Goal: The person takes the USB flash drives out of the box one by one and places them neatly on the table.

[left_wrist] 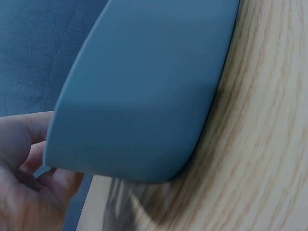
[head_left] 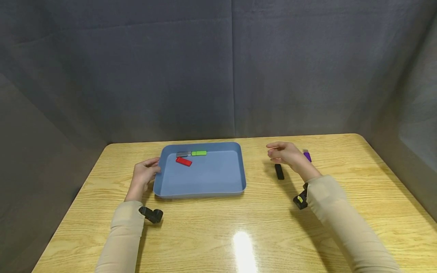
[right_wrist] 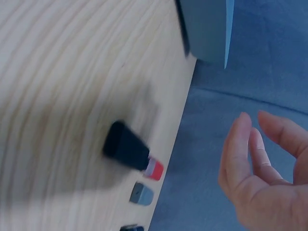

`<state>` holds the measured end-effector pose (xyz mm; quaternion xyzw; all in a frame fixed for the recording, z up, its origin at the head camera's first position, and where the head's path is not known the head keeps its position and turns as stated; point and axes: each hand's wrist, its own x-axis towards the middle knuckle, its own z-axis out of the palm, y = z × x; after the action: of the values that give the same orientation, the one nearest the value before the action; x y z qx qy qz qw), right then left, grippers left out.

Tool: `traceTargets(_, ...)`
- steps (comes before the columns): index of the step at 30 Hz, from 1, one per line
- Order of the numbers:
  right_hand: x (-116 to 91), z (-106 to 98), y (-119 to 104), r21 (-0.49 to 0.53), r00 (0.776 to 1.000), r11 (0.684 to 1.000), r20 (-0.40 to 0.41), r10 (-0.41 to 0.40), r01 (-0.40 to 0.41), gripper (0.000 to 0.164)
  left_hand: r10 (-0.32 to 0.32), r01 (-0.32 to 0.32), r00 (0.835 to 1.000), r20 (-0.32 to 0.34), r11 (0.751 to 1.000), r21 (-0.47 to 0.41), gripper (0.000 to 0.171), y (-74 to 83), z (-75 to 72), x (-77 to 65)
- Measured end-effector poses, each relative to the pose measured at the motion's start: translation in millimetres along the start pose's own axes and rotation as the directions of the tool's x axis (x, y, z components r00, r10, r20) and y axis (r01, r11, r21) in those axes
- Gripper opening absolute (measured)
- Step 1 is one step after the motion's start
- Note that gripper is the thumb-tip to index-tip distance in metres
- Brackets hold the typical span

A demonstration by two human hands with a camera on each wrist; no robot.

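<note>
A shallow blue tray (head_left: 205, 185) stands on the table, with a red USB stick (head_left: 183, 162), a light green USB stick (head_left: 199, 153) and a grey one (head_left: 183, 154) inside near its back left. My left hand (head_left: 144, 173) grips the tray's left rim; in the left wrist view the digits of that hand (left_wrist: 29, 168) lie around the rim at the corner. Right of the tray, my right hand (head_left: 285, 153) hovers with thumb and fingertips apart, nothing between them. Close by lie a black USB stick (head_left: 279, 171) and a purple USB stick (head_left: 307, 155).
In the right wrist view, a red piece (right_wrist: 154, 169) shows past the end of a black stick (right_wrist: 126, 147), with a grey block (right_wrist: 142, 194) beside it. A dark grey cloth (head_left: 164, 76) rises behind the wooden table (head_left: 198, 235). Each wrist carries a small black camera (head_left: 151, 214).
</note>
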<state>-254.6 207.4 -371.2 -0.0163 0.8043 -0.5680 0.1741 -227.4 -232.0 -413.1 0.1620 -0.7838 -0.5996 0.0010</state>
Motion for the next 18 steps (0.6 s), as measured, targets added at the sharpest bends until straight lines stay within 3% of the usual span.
traceTargets(9, 11, 21, -18, 0.036, 1.0, 0.999, -0.001, -0.014, 0.014, 0.047, 0.0, 0.0, 1.0, -0.007, 1.0, 0.004, 0.051, 0.2, 0.6, 0.5)
traceTargets(18, 25, 62, -41, 0.043, 0.999, 0.998, 0.004, -0.049, 0.049, 0.044, 0.01, -0.01, 1.0, -0.006, 1.0, -0.008, 0.051, -0.8, 1.9, 0.1)
